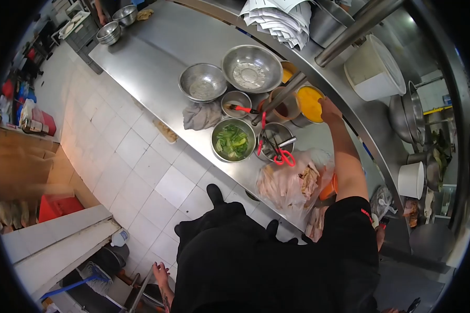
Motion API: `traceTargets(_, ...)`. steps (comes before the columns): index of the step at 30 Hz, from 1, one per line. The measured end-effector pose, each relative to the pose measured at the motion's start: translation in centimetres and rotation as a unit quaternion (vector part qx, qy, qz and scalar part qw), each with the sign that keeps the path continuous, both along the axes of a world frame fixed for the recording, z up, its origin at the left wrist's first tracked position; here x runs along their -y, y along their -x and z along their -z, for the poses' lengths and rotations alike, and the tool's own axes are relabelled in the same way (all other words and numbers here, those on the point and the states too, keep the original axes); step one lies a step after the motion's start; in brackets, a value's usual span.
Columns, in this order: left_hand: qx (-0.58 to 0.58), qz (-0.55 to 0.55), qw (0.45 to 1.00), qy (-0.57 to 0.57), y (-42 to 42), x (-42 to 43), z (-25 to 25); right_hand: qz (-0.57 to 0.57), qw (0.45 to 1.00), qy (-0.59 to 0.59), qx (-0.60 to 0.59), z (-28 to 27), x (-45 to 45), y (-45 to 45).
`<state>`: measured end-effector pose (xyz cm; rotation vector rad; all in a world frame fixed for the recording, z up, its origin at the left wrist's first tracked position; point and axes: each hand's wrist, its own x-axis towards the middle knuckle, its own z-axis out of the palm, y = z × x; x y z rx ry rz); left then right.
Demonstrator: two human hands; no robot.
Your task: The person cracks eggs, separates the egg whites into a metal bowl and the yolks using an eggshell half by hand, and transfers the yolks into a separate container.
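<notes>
My right hand (pixel 329 110) reaches over the steel counter, its fingers closed at the rim of a round container of yellow liquid (pixel 310 104). My left hand (pixel 161 273) hangs low at the lower left, beside a metal rail, with fingers apart and nothing in them. Left of the yellow container stand a pot of brown sauce (pixel 283 109) and a small bowl with a red-handled brush (pixel 236 104). Nearer to me are a bowl of green vegetables (pixel 233 140), a pot with red-handled scissors (pixel 282 156) and a clear bag of pale meat (pixel 287 183).
Two steel bowls (pixel 202 82) (pixel 252 68) and a grey cloth (pixel 202 115) lie farther along the counter (pixel 156 52). An overhead shelf holds papers (pixel 278 20) and a white tub (pixel 374 68). A co-worker's hand (pixel 102 19) shows at the top left, near stacked bowls (pixel 108 33).
</notes>
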<state>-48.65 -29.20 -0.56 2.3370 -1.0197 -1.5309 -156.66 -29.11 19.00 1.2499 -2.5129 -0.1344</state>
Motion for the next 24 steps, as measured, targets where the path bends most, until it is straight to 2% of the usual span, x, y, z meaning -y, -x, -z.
traceTargets(2, 0.003, -0.01, 1.0, 0.007, -0.9, 0.3, 0.0, -0.027, 0.999, 0.028, -0.027, 0.6, -0.1, 0.3)
traceTargets(4, 0.003, -0.021, 1.0, 0.014, -1.3, 0.5, 0.2, 0.189, 0.977, 0.076, 0.065, 0.2, -0.2, -1.1)
traceTargets(5, 0.0, -0.033, 0.999, 0.029, -1.6, 0.5, 0.5, 0.185, 0.978, 0.079, 0.063, 0.1, -0.4, -2.0)
traceTargets(6, -0.002, -0.047, 0.998, 0.044, -1.8, 0.5, 0.5, 0.237, 0.919, 0.254, 0.184, 1.1, -0.8, -2.3)
traceTargets(7, -0.002, -0.055, 0.997, 0.048, -1.6, 0.3, 0.1, 0.276, 0.813, 0.415, 0.3, 1.4, -0.9, -3.2)
traceTargets(8, -0.009, -0.045, 0.997, 0.065, -1.4, 0.0, -0.2, 0.267, 0.814, 0.415, 0.307, 1.7, -1.0, -4.3)
traceTargets(10, -0.013, -0.052, 0.995, 0.085, -1.6, -1.0, -0.8, 0.28, 0.632, 0.612, 0.385, 1.6, -1.2, -8.1)
traceTargets(12, -0.04, -0.052, 0.99, 0.126, -2.5, -3.3, -0.2, 0.156, 0.621, 0.663, 0.388, 3.9, -2.1, -9.5)
traceTargets(13, -0.046, -0.062, 0.988, 0.135, -2.8, -4.8, -0.3, 0.165, 0.64, 0.649, 0.377, 3.6, -1.6, -11.6)
traceTargets(14, -0.048, -0.08, 0.985, 0.143, -3.2, -6.6, -0.6, 0.058, 0.834, 0.528, 0.149, 6.6, -2.4, -11.1)
traceTargets(15, -0.054, -0.099, 0.982, 0.149, -3.9, -8.9, -0.6, 0.043, 0.769, 0.547, 0.328, 2.7, -0.9, -18.1)
traceTargets(17, -0.059, -0.152, 0.973, 0.162, -5.5, -13.9, -0.6, -0.086, 0.696, 0.591, 0.399, 1.7, 1.9, -29.4)
traceTargets(18, -0.066, -0.178, 0.968, 0.166, -6.5, -15.9, -0.3, -0.043, 0.712, 0.538, 0.45, -0.5, 3.4, -36.8)
traceTargets(19, -0.038, -0.19, 0.964, 0.183, -7.6, -18.7, 0.1, -0.134, 0.705, 0.521, 0.462, 1.0, 5.2, -41.1)
traceTargets(21, -0.001, -0.246, 0.948, 0.201, -10.1, -24.1, 1.6, -0.193, 0.744, 0.405, 0.496, 4.3, 8.4, -49.9)
traceTargets(22, 0.031, -0.249, 0.943, 0.219, -11.1, -26.5, 1.9, -0.238, 0.705, 0.373, 0.553, 5.8, 10.2, -55.4)
traceTargets(23, 0.062, -0.246, 0.938, 0.236, -11.9, -28.8, 2.4, -0.248, 0.692, 0.316, 0.6, 5.5, 11.2, -62.4)
traceTargets(24, 0.068, -0.279, 0.928, 0.236, -12.6, -30.8, 2.5, -0.311, 0.679, 0.26, 0.612, 7.9, 13.2, -66.8)
